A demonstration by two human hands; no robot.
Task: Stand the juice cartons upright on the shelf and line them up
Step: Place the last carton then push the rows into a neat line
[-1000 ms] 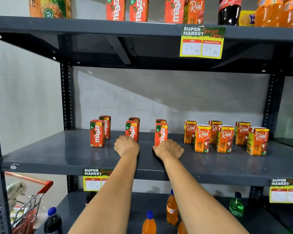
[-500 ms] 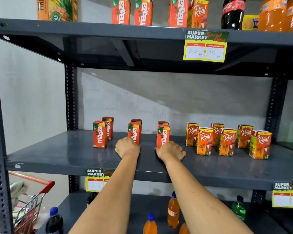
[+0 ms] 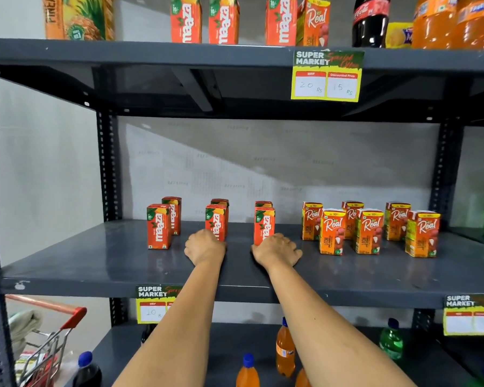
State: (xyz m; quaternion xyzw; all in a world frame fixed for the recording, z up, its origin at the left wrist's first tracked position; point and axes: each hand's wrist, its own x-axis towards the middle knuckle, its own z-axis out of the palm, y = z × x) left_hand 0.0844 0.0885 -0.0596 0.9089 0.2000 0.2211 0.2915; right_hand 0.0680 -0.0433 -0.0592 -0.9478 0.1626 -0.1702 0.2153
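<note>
Small red Maaza cartons stand upright in three pairs, front and back, on the grey middle shelf (image 3: 95, 261): left pair (image 3: 159, 226), middle pair (image 3: 216, 222), right pair (image 3: 264, 224). To their right, several orange Real cartons (image 3: 368, 231) stand upright in two staggered rows. My left hand (image 3: 204, 247) rests on the shelf with curled fingers, against the base of the middle front Maaza carton. Palm down, my right hand (image 3: 277, 250) lies just in front of the right front Maaza carton, fingers loosely spread. Neither hand wraps a carton.
The top shelf holds taller Maaza and Real cartons (image 3: 224, 20) and soda bottles (image 3: 370, 20), with a yellow price tag (image 3: 327, 75) on its edge. Orange and green bottles (image 3: 285, 350) stand on the lower shelf. A red-handled shopping cart (image 3: 53, 344) is at lower left.
Both hands and all cartons keep their places. Only the view has shifted slightly.
</note>
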